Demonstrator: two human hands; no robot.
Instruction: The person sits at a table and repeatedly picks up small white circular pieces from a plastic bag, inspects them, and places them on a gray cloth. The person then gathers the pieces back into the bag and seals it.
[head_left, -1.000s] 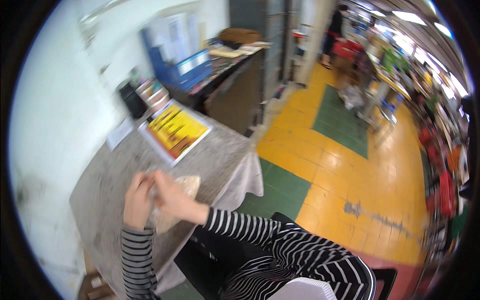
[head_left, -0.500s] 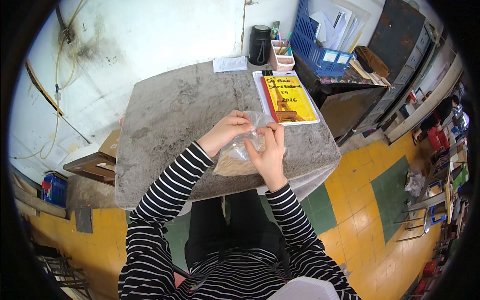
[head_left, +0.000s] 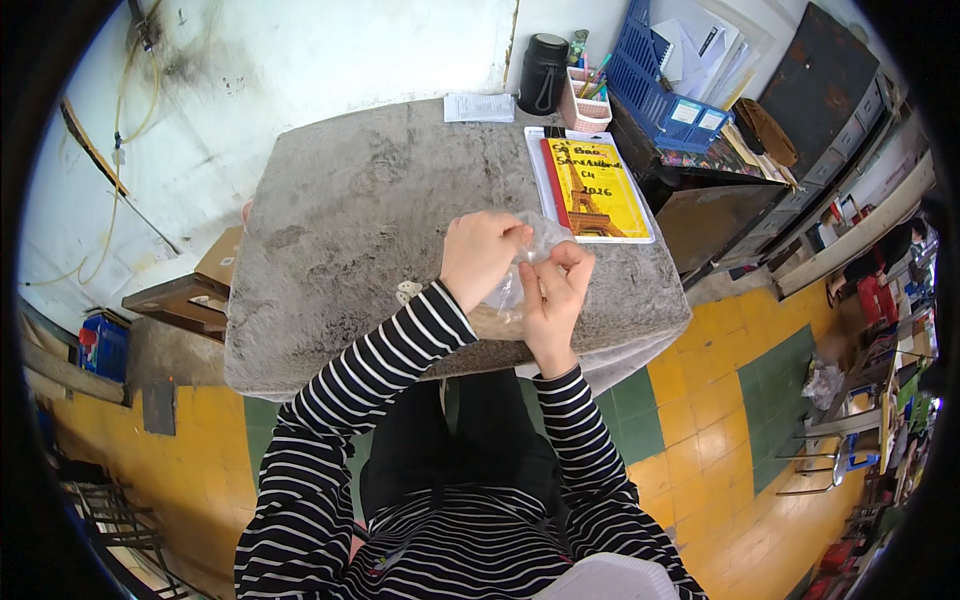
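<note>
A clear plastic bag (head_left: 544, 234) with beige contents (head_left: 494, 324) rests near the front edge of the fur-covered table (head_left: 340, 220). My left hand (head_left: 480, 258) is closed on the bag's gathered upper part, its back turned up. My right hand (head_left: 556, 302) pinches the same part from the right, thumb and bent fingers together. Both hands and my left forearm hide much of the bag, so the kind of contents cannot be made out. Left of my left wrist lies a small whitish object with dark spots (head_left: 408, 291), partly behind the striped sleeve.
Beyond my hands, a yellow-covered notebook (head_left: 598, 190) lies on a white clipboard. Farther back are white papers (head_left: 479, 108), a black flask (head_left: 543, 75) and a pink pen holder (head_left: 585, 103). A blue file basket (head_left: 660, 100) sits on the dark cabinet at right.
My left hand has turned over and moved across the bag, its forearm now covering more of it. The small whitish object has come into sight by my left wrist. The view has shifted slightly.
</note>
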